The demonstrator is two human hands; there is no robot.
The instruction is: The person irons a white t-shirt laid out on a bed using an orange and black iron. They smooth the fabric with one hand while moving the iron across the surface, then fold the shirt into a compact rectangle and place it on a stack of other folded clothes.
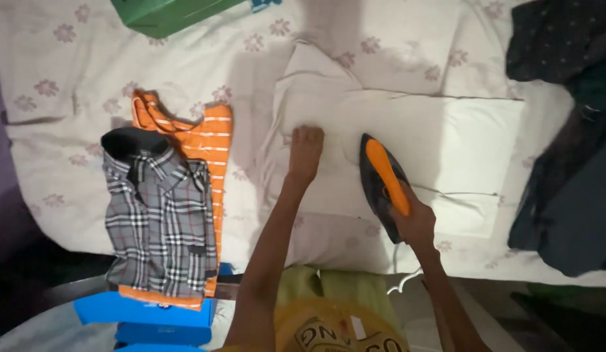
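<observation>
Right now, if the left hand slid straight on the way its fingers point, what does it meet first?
The left hand lies flat on the white folded garment, fingers pointing away from the person. Straight on, it would probably reach that garment's raised fold, then the floral white sheet.

We see a bed covered by a pale sheet [74, 78] printed with small pink flowers. Beyond its near edge the floor [29, 274] lies dark. Soft light falls across the middle, dimming toward the left side.

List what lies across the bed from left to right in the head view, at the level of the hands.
Folded grey plaid shirt → left hand pressing the white garment → iron gripped by right hand → dark clothes.
</observation>
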